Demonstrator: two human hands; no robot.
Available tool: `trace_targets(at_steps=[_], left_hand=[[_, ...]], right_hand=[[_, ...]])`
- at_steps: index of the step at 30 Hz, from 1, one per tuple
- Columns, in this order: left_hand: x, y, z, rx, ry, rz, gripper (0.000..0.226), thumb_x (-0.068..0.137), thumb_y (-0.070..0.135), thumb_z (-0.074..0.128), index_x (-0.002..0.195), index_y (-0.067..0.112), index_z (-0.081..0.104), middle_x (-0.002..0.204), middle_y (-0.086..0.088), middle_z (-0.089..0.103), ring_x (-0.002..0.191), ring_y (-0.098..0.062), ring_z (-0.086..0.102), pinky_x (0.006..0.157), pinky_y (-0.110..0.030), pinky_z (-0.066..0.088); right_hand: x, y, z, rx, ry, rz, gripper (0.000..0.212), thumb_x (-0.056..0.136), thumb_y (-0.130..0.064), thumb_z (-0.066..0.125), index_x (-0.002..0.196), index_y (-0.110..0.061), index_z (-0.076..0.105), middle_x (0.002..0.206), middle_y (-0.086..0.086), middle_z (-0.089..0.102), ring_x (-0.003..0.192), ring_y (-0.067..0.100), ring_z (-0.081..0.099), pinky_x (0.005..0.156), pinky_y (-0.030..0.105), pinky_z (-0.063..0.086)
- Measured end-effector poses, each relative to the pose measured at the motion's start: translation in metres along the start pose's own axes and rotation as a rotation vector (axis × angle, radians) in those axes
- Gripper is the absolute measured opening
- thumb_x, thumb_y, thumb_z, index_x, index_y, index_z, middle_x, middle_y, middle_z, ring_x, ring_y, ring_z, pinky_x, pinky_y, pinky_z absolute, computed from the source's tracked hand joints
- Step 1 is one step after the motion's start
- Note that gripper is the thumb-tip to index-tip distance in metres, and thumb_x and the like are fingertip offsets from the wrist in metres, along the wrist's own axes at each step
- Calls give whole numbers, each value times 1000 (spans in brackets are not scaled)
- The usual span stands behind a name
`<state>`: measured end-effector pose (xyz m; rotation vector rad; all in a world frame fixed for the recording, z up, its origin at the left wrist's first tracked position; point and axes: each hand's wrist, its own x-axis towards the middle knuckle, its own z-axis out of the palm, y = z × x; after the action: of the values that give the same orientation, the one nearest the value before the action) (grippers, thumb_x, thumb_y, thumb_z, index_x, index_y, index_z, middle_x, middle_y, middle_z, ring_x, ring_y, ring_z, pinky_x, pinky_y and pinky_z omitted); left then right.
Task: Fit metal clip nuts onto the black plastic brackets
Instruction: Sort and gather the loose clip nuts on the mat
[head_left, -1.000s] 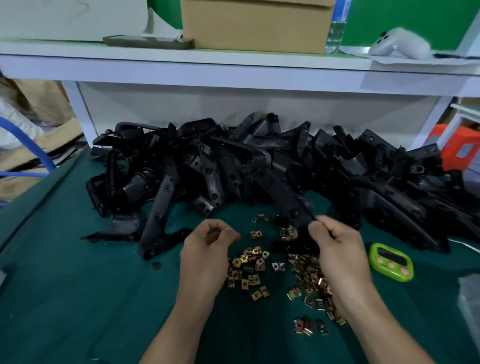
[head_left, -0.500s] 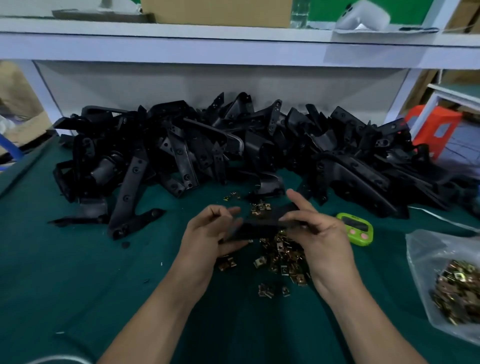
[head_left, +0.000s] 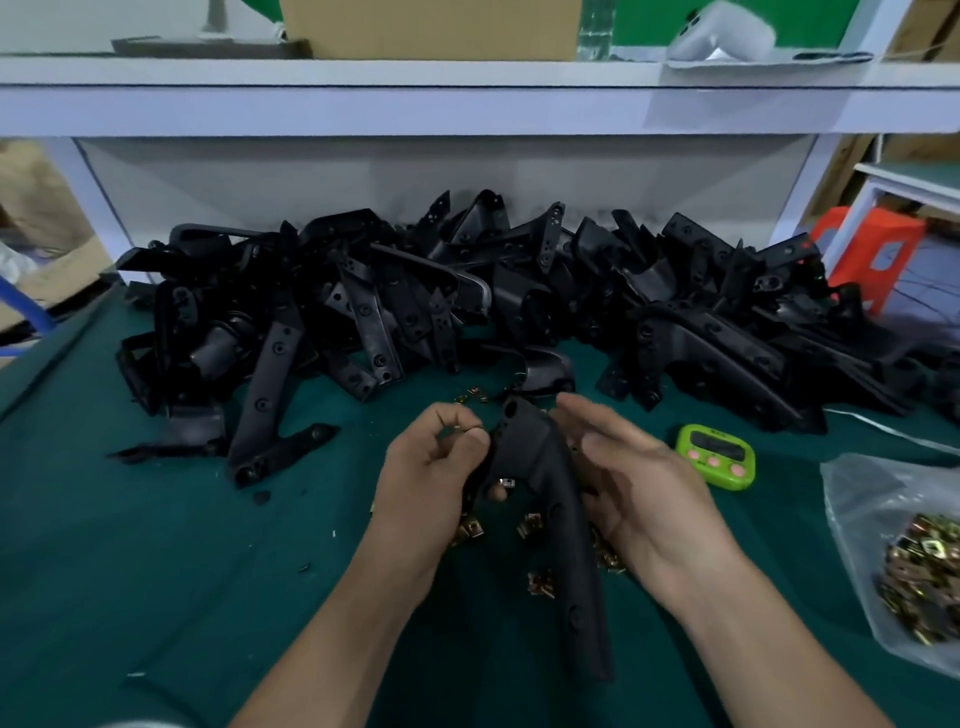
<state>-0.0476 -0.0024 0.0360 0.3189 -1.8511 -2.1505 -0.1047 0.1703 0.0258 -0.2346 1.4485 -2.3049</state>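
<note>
- Bench (head_left: 156, 571), green cover. Both hands work over the middle, near the near edge.
- Left hand (head_left: 436, 467): fingers curled, thumb and forefinger pinching a small metal clip nut (head_left: 462, 427). The nut is mostly hidden by the fingertips, so its orientation cannot be told.
- The lower fingers of the left hand touch the left side of the held bracket (head_left: 563, 545).
- Right hand (head_left: 639, 493): fingers spread and nearly straight, palm turned left, laid along the right side of the held bracket. Fingertips are blurred.
- Held bracket: long, black, curved. Its top end has a round hole and lies between the two hands. Its lower end runs toward the near edge, between the forearms.
- The pinched clip nut sits just beside the bracket's top end. Contact cannot be told.
- A second bit of metal (head_left: 505, 483) shows at the bracket's left edge, by the left fingertips. Whether it is seated cannot be told.
- Loose clip nuts (head_left: 540, 579) are scattered on the bench under and around the hands.
- Bracket pile (head_left: 467, 301): a heap of black plastic brackets spanning the far edge.
- Green timer (head_left: 716, 457) lies flat, just right of the right hand.
- Clear plastic bag (head_left: 883, 499) at the right edge, holding more clip nuts.
- White shelf (head_left: 467, 98) above the far edge carries a cardboard box (head_left: 431, 26).
</note>
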Motion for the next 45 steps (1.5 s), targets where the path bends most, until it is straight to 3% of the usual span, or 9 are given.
trace_targets(at_steps=[2, 5, 8, 13, 19, 25, 29, 40, 45], left_hand=[[1, -3, 0, 93, 72, 91, 29, 100, 7, 60, 78, 25, 62, 71, -12, 64, 63, -24, 59, 61, -36, 51], [-3, -5, 1, 88, 98, 147, 20, 98, 8, 64, 82, 21, 65, 70, -11, 66, 61, -20, 61, 57, -29, 53], [-6, -1, 2, -93, 25, 41, 10, 92, 9, 71, 83, 12, 69, 74, -15, 69, 61, -23, 65, 57, -29, 55], [1, 6, -20, -82, -231, -191, 28, 80, 31, 73, 99, 11, 81, 94, -13, 77, 81, -19, 72, 67, -25, 56], [3, 11, -31, -77, -355, -276, 34, 79, 35, 74, 104, 13, 81, 86, -4, 76, 73, -9, 71, 61, -17, 54], [-1, 16, -30, -100, -364, -311, 37, 79, 39, 74, 104, 12, 81, 91, -7, 77, 77, -12, 72, 62, -18, 54], [-3, 18, -28, -148, -337, -335, 31, 72, 37, 76, 92, 15, 83, 83, -4, 76, 69, -9, 70, 60, -17, 53], [-11, 17, -15, -150, -159, -220, 30, 67, 37, 81, 86, 14, 81, 89, -12, 78, 76, -16, 73, 62, -20, 55], [-11, 21, -17, -115, -207, -229, 17, 73, 31, 78, 82, 16, 82, 85, -8, 76, 73, -12, 72, 61, -19, 55]], right_hand=[[-6, -2, 4, -79, -59, 91, 36, 92, -27, 67, 127, -31, 67, 117, 9, 75, 101, 29, 74, 77, 38, 61], [-10, 4, 11, -299, -69, 71, 29, 97, -13, 66, 123, -26, 65, 100, 15, 76, 75, 25, 70, 65, 33, 58], [-11, 5, 12, -408, -74, 14, 20, 104, -8, 54, 115, -19, 65, 90, 16, 74, 65, 26, 64, 57, 34, 53], [-9, -7, 4, -437, -194, 95, 20, 108, -10, 47, 119, -8, 63, 81, 22, 70, 64, 32, 63, 55, 34, 54], [-6, -9, 0, -512, -252, 98, 23, 108, -11, 47, 126, -15, 61, 79, 20, 72, 61, 31, 65, 54, 34, 55], [-5, -6, 0, -522, -286, 93, 29, 106, -10, 50, 130, -22, 61, 78, 20, 71, 59, 28, 66, 53, 33, 57], [-5, -6, 0, -558, -292, 70, 29, 106, -10, 50, 130, -22, 61, 78, 20, 72, 58, 28, 66, 52, 33, 57], [-6, -13, 0, -731, -233, -28, 27, 105, -12, 54, 124, -27, 66, 75, 17, 72, 60, 36, 69, 55, 39, 57], [-7, -15, -1, -757, -227, -51, 28, 105, -13, 55, 120, -32, 68, 74, 13, 73, 59, 34, 70, 55, 38, 57]])
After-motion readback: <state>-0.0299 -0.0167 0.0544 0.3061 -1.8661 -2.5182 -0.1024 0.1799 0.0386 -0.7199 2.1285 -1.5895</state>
